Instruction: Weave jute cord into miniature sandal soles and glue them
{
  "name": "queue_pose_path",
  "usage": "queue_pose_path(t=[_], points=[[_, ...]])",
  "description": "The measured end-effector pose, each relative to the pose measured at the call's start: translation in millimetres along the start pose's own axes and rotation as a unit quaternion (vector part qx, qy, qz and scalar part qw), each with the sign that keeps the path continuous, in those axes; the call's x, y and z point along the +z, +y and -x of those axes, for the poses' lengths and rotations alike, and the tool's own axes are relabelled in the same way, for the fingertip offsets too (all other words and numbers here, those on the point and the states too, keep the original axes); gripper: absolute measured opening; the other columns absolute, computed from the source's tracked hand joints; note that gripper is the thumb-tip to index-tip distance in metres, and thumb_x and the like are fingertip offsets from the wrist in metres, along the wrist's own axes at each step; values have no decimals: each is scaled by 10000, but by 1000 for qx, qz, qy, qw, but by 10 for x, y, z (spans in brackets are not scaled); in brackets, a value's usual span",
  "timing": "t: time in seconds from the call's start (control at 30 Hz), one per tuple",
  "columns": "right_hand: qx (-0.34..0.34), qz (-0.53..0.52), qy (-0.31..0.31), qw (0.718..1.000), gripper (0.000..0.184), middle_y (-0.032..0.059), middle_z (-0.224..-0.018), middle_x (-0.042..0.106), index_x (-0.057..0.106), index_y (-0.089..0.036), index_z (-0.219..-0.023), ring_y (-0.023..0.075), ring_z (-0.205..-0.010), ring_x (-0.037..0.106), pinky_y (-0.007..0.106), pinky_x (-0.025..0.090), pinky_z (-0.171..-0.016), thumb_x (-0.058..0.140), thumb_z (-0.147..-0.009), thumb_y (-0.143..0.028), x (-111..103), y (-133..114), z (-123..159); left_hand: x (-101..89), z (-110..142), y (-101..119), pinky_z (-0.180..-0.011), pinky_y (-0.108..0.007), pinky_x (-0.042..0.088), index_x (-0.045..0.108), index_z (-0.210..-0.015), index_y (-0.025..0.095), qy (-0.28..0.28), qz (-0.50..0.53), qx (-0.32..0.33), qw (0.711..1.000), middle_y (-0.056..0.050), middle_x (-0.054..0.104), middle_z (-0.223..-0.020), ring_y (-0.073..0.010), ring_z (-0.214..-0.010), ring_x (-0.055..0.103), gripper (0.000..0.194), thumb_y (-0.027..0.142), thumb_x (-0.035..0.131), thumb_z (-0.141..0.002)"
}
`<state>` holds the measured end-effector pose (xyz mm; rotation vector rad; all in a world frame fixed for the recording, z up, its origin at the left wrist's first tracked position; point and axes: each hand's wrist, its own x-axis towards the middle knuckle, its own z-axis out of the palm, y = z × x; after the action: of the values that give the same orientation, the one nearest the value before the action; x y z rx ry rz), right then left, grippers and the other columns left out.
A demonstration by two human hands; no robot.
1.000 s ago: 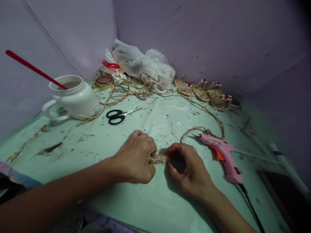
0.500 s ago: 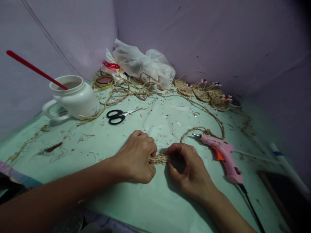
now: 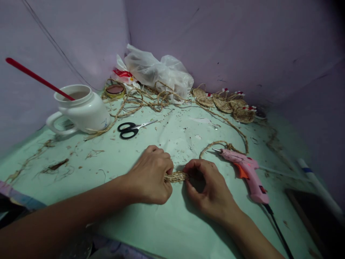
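Observation:
Between my hands, just above the green tabletop, is a short strip of coiled straw rope. My left hand is closed around its left end, knuckles up, hiding that part. At the right end, my right hand pinches the strip between thumb and fingers. From behind my right hand a length of braided rope curves away toward the back. A pink glue gun with an orange trigger lies to the right of my right hand, its nozzle pointing left.
Black-handled scissors lie beyond my left hand. A white mug holding a red stick stands at the left. Loose rope, a plastic bag and woven straw pieces line the back. A dark flat object lies at the right.

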<state>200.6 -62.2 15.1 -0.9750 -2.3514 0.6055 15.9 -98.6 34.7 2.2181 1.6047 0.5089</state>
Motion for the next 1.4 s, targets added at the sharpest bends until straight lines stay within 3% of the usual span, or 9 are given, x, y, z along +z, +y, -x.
queue_pose_path(t=[0.3, 0.43, 0.53, 0.87, 1.0, 1.1, 1.27, 1.33, 1.4], points=[[-2, 11, -5, 1000, 303, 34, -786, 624, 508, -202, -915, 209, -727, 546, 376, 416, -682, 512, -638, -79, -13, -12, -20, -8, -13, 13, -830, -378, 387, 517, -605, 173, -3, 0, -4, 1000, -24, 587, -661, -181, -720, 503, 127, 126, 505, -488], [-43, -10, -11, 999, 497, 66, -953, 626, 470, -199, -1095, 237, -874, 545, 410, 412, -776, 506, -625, -43, -18, -11, -34, -2, -12, 11, -831, -379, 383, 529, -614, 171, -3, -5, -1, 1000, -26, 593, -669, -182, -727, 506, 131, 134, 503, -491], [-75, -23, -39, 996, 599, 44, -934, 627, 441, -206, -1141, 226, -857, 536, 420, 396, -801, 486, -576, -11, -15, -9, -52, -2, -7, 5, -835, -380, 380, 548, -632, 164, -6, -10, 0, 1000, -32, 599, -676, -182, -729, 510, 139, 145, 504, -502], [-42, -10, -43, 998, 601, 42, -880, 620, 442, -198, -1142, 234, -817, 517, 409, 428, -734, 496, -569, -24, 26, -9, -41, 0, 9, -3, -826, -384, 380, 580, -662, 163, -2, -6, 5, 1000, -32, 617, -694, -188, -744, 521, 152, 150, 514, -525], [-16, -103, -39, 994, 608, 68, -1048, 594, 424, -228, -1233, 239, -955, 537, 413, 450, -816, 524, -665, -36, 4, 14, -13, 6, 15, -12, -828, -384, 378, 581, -663, 161, 1, -8, 5, 1000, -34, 616, -692, -185, -733, 517, 150, 150, 518, -528], [69, -280, 21, 957, 481, 76, -1143, 574, 481, -255, -1178, 225, -1021, 547, 384, 467, -838, 610, -727, -148, -36, 47, -37, -14, 14, -19, -833, -378, 375, 587, -674, 162, 0, -2, 7, 1000, -34, 621, -698, -184, -739, 527, 149, 132, 533, -538], [194, -519, 98, 827, 380, 52, -952, 621, 577, -220, -977, 150, -757, 578, 282, 486, -668, 712, -622, -217, -85, 70, -141, -148, 28, -20, -900, -425, 351, 637, -858, 180, -43, 31, -1, 999, -9, 639, -760, -186, -768, 562, 215, 214, 608, -648], [209, -543, 103, 806, 392, 41, -902, 623, 590, -212, -948, 138, -728, 575, 269, 481, -664, 736, -584, -211, -93, 59, -169, -198, 37, -35, -858, -424, 385, 616, -1030, 184, -37, 50, -18, 998, -12, 639, -799, -203, -791, 563, 379, 314, 635, -674], [212, -546, 108, 803, 385, 26, -846, 621, 597, -209, -921, 130, -701, 573, 254, 475, -636, 752, -568, -210, -96, 40, -187, -226, 42, -63, -815, -404, 413, 582, -1124, 173, 19, 70, -34, 997, -31, 644, -844, -213, -820, 563, 461, 381, 609, -714]])
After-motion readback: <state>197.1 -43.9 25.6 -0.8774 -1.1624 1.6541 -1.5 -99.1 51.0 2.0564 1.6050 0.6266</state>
